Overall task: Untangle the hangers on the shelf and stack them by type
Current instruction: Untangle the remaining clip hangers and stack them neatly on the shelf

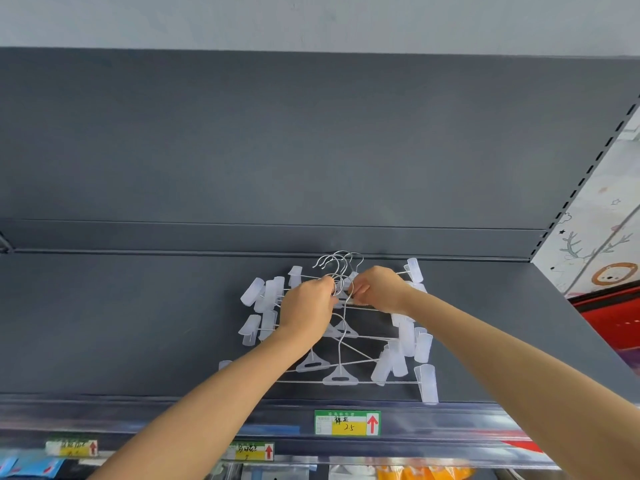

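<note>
— Though tangled and hard to count exactly: at least five wire hooks (pixel 337 263), fanned at the far end of the hangers (pixel 340 377), heaped flat on the dark grey shelf (pixel 138 323).
— Pointing which way?
— Hooks away, toward the back panel (pixel 311 150). Thin bars running left to right, a few crossed at a slant.
— Made of?
— Silvery wire. Frosted, translucent plastic clips (pixel 427 382) bunched at both ends of the bars, too overlapped to number. Flat triangular plastic pieces at the necks.
— And the hands?
— Two, both bare, reaching in from below. Left hand (pixel 306 306) curled, pinching wire just under the hooks. Right hand (pixel 379 289) curled likewise, gripping wire right beside it. Almost touching each other.
— Anything else?
— Three tags on the shelf edges: one green and yellow price label (pixel 347 423) with a red arrow, just below the heap; two smaller labels (pixel 251 451) lower and to the left, blurred. Orange packets (pixel 422 474) at the bottom edge.
</note>
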The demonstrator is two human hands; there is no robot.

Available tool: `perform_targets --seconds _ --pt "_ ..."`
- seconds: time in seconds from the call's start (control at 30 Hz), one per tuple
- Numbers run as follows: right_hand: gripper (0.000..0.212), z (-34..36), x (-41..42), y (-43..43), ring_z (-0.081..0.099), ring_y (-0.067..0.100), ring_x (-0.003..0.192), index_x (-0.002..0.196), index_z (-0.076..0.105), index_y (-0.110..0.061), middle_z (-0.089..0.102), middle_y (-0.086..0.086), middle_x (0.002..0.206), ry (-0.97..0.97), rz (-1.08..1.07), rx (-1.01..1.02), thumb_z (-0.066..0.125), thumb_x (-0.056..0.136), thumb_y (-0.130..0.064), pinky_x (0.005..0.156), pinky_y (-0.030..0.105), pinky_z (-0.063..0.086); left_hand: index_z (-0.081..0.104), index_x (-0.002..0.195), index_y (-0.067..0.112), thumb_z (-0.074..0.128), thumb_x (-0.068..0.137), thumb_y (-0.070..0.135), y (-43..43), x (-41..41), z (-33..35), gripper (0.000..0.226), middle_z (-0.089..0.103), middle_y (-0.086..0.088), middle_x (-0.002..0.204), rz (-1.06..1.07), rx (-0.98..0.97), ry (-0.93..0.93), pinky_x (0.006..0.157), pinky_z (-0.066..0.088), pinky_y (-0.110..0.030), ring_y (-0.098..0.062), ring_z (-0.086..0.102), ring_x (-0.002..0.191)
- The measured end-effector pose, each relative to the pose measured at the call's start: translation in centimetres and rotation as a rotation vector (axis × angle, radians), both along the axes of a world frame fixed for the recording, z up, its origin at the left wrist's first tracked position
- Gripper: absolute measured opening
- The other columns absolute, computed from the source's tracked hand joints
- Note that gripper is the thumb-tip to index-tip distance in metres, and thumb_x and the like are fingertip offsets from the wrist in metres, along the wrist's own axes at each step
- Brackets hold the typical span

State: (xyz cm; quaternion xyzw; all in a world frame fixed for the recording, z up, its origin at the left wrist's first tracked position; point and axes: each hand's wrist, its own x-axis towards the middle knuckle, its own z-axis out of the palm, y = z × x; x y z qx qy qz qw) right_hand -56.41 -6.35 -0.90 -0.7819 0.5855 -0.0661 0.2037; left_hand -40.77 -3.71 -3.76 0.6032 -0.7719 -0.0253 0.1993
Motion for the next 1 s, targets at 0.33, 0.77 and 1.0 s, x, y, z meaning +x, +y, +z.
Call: perform_targets --seconds 0.33,0.77,1.0 --pt "0.050 -2.0 -1.8 7.7 0.038 0.024 0.132 0.134 0.045 -0.010 0.044 0.007 0.141 0.201 0.292 -0.254 0.039 0.097 -0.043 0.114 0.040 0.025 0.022 0.148 0.017 0.028 0.098 0.047 3.6 5.0 -1.6 0.059 0.016 0.000 0.157 -0.319 0.047 -0.167 0.117 0.007 -0.034 -0.018 0.011 0.145" --pt "0.079 -4.1 -1.6 9.4 0.017 0.020 0.145 0.150 0.018 -0.015 0.022 0.004 0.157 0.382 0.236 -0.290 0.028 0.090 -0.066 0.120 0.038 0.006 -0.010 0.149 0.019 0.022 0.087 0.071 4.2 6.0 -1.4 0.086 -0.015 -0.001 0.157 -0.350 0.146 -0.298 0.113 0.000 -0.030 -0.018 -0.007 0.146" --pt "0.075 -4.4 -0.4 10.4 0.017 0.019 0.145 0.149 0.022 -0.016 0.021 0.002 0.157 0.277 0.179 -0.238 0.042 0.090 -0.059 0.120 0.037 0.012 0.003 0.150 0.019 0.017 0.089 0.067 5.8 9.9 -1.9 0.079 -0.007 -0.003 0.159 -0.232 0.178 -0.276 0.115 0.000 -0.031 -0.019 -0.003 0.146"
